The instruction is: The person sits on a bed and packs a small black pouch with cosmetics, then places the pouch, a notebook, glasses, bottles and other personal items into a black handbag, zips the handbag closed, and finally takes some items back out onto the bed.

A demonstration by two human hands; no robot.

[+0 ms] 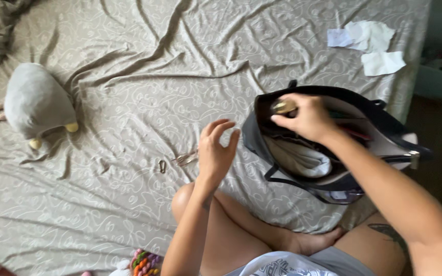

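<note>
On the bed (129,76), nearest the crossed legs, the left hand (215,151) is held raised with fingers spread and nothing in its grip, above a small clip (162,166) and glasses (186,158) lying on the sheet. Further out, a small brownish round object (284,106) is pinched by the right hand (307,118) at the open mouth of the black bag (333,153). The object could be dropped into the bag's clutter, since only the fingertips hold it. A grey plush toy (37,102) and tissues (372,43) lie beyond.

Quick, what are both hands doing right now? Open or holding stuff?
Left hand: open, fingers curled, empty, raised over the bed sheet.
Right hand: closed on a small round gold thing at the mouth of the black bag.
</note>
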